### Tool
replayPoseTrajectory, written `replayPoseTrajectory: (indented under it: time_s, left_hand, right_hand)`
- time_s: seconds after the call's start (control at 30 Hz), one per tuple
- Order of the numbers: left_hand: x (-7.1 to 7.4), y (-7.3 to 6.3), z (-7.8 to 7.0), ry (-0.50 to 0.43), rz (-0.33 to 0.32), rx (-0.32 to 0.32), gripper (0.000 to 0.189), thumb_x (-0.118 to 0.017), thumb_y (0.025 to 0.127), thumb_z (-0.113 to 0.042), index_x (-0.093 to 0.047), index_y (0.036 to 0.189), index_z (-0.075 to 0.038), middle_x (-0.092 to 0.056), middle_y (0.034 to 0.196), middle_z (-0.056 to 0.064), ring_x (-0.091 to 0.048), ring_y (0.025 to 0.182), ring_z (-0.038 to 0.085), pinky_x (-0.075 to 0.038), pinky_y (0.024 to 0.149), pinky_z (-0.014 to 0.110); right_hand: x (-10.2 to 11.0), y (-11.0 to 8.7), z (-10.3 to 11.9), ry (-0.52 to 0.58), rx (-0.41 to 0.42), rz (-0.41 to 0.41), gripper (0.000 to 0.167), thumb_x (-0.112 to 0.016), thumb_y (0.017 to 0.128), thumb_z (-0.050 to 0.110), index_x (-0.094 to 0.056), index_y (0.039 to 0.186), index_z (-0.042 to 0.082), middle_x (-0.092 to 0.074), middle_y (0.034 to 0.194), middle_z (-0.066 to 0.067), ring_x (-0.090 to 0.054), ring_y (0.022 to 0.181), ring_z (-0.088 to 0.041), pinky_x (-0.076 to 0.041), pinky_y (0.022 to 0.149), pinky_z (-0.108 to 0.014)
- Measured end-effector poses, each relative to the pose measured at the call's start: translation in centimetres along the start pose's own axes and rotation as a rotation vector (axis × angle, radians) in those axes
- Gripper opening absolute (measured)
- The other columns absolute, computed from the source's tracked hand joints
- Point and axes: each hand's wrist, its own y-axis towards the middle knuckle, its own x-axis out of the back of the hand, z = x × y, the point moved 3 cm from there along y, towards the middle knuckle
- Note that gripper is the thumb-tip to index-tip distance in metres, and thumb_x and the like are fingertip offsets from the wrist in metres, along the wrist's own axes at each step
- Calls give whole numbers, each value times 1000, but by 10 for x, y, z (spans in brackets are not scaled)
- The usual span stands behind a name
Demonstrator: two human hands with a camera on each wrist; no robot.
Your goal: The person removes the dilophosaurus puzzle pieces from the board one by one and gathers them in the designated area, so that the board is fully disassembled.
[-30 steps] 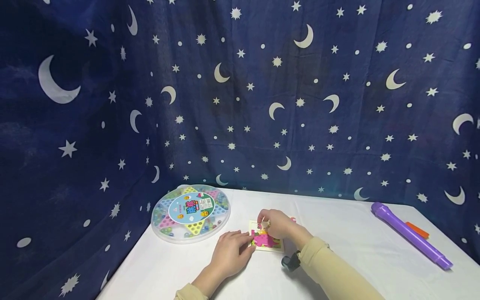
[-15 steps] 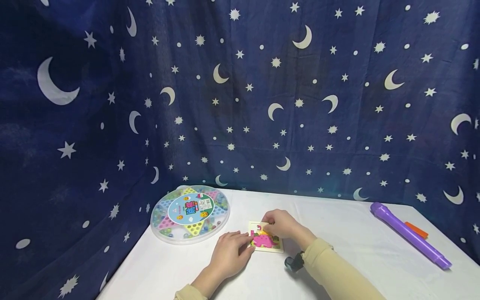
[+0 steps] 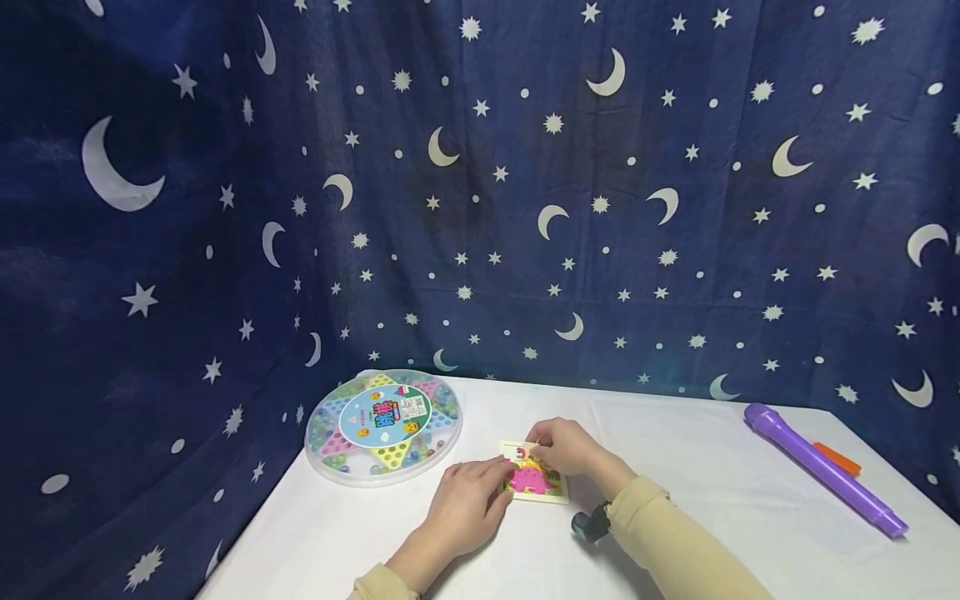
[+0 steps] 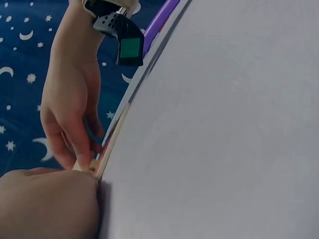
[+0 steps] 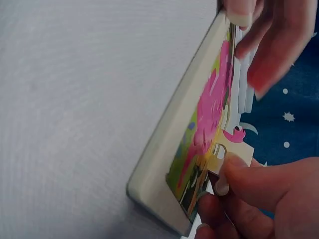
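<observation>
Partly, the right hand [image 3: 566,447] hides its pinched puzzle piece [image 5: 243,151].

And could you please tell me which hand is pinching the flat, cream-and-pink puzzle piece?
The right hand: it pinches that puzzle piece, whereas the left hand rests at the left edge of the cream-framed, rectangular puzzle board.

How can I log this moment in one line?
left hand: touches puzzle board | right hand: pinches puzzle piece | purple microphone: untouched
</observation>
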Motion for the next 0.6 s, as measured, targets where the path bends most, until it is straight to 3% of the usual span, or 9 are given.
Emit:
replayPoseTrajectory:
  time_s: [0.1, 0.23, 0.4, 0.6]
  left_hand:
    - [-3, 1, -8, 40, 59, -17, 43, -50, 106, -43, -59, 145, -25, -60, 141, -1, -53, 130, 24, -37, 106, 65]
    - [-6, 3, -16, 61, 112, 20, 48, -40, 107, -52, -58, 147, -30, -55, 141, 4, -47, 132, 29, -30, 107, 72]
    - [-10, 4, -22, 73, 122, 80, 50, -41, 106, -54, -58, 145, -27, -53, 142, 7, -45, 133, 29, -28, 108, 73]
    - [-11, 4, -25, 73, 103, 84, 51, -44, 105, -53, -58, 146, -25, -53, 142, 8, -45, 134, 30, -27, 109, 73]
  right_hand:
    - [-2, -1, 1, -18, -8, 2, 8, -73, 95, 11, -74, 98, 17, -67, 86, 3, -60, 79, -15, -56, 79, -43]
    - [-1, 0, 3, -19, -10, 12, 9, -72, 95, 9, -74, 101, 17, -66, 86, 2, -60, 78, -16, -56, 77, -43]
    - [-3, 1, 1, -16, 1, 2, 11, -71, 95, 9, -74, 101, 17, -66, 86, 3, -60, 78, -15, -55, 78, -43]
    - [2, 0, -6, 34, -5, -64, 12, -70, 96, 9, -74, 104, 16, -67, 92, 0, -62, 86, -19, -55, 82, -47]
